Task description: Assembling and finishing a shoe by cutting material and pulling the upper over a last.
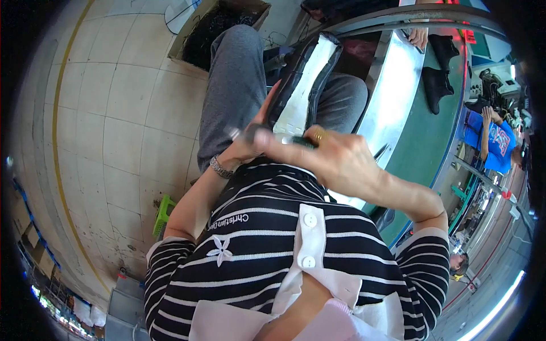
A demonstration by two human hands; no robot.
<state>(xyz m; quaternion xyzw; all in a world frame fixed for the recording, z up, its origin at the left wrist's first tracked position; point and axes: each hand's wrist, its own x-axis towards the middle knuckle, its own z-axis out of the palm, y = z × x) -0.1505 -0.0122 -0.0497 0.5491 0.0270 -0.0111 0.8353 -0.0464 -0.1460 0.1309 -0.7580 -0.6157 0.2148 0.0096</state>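
Note:
A black shoe upper, stretched over a form, lies sole side up over my lap between my grey-trousered knees. Its bottom shows a long white insole, with black edges folded in around it. My left hand grips the shoe from the left side near its close end, its fingers partly hidden. Over that same end, my right hand is closed round a short tool with a dark handle. The tool's metallic tip is smeared by motion beside my left hand, so its kind cannot be made out.
To the right runs a metal ledge beside a green work surface with black boots. A co-worker's hand rests at the ledge's far end. Far left stands a box of black scraps; a green stool is by my left elbow.

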